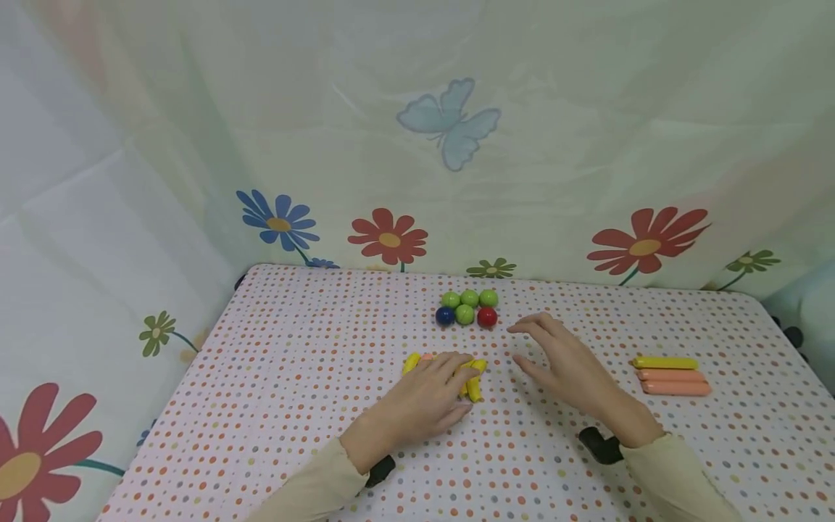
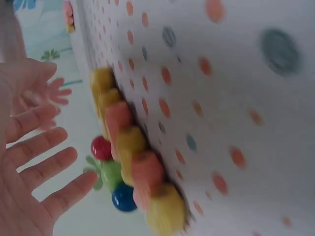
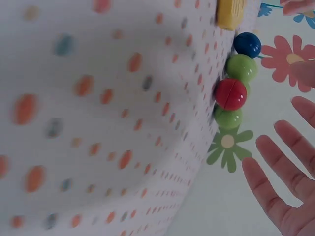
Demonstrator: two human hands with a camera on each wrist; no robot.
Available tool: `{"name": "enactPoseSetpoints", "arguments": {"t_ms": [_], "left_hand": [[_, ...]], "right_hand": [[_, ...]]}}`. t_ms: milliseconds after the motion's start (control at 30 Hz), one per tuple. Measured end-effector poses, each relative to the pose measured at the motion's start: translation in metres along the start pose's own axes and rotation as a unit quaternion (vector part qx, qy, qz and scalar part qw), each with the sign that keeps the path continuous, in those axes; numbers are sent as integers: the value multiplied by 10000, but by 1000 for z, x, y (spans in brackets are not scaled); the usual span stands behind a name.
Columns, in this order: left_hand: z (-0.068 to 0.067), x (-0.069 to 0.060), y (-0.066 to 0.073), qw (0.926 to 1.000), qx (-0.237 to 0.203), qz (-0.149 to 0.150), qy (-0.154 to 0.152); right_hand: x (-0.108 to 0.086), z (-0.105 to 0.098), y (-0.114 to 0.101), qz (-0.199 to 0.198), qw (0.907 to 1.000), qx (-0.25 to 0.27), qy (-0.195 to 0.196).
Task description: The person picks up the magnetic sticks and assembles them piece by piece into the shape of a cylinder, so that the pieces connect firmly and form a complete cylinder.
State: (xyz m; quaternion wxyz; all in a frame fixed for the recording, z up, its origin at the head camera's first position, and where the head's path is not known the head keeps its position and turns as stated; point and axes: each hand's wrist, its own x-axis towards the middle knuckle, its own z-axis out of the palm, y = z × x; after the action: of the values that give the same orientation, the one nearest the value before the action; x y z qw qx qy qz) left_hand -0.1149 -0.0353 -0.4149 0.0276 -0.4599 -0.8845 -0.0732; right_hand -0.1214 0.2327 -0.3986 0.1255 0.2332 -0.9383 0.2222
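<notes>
A curtained tabletop booth [image 1: 78, 239], with flower-and-butterfly sheeting [image 1: 548, 167] behind and beside a dot-patterned table [image 1: 293, 348]

A pale, softly creased backdrop [image 1: 567, 145] hangs along the far side, printed with a light-blue butterfly [image 1: 450, 125], a blue flower [image 1: 278, 224] toward the left, and red and green flowers along its lower part, while a whitish sheet [image 1: 72, 239] with a large red flower [image 1: 22, 471] covers the left side. The table [image 1: 261, 377], with rounded far corners, wears a white cover with orange, grey and yellowish dots. Soft light falls fairly evenly, and a dark shape [image 1: 792, 336] beyond the right edge is perhaps some fitting, too indistinct to tell.
</notes>
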Motion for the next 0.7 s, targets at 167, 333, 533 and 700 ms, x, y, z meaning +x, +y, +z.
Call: {"name": "enactPoseSetpoints", "arguments": {"t_ms": [167,333,533,700], "left_hand": [[9,19,15,9959,737,70,-520],[20,24,25,9867,1176,-269,-1089],[22,20,30,9804,1529,-444,-1161],[19,15,27,9832,1298,-573,-1151]], "right_hand": [[33,4,8,157,9990,349,-224],[55,13,13,423,9971,402,-482],[67,30,13,975,9917,307,-778],[71,37,12,1127,9893,237,-896]]}}
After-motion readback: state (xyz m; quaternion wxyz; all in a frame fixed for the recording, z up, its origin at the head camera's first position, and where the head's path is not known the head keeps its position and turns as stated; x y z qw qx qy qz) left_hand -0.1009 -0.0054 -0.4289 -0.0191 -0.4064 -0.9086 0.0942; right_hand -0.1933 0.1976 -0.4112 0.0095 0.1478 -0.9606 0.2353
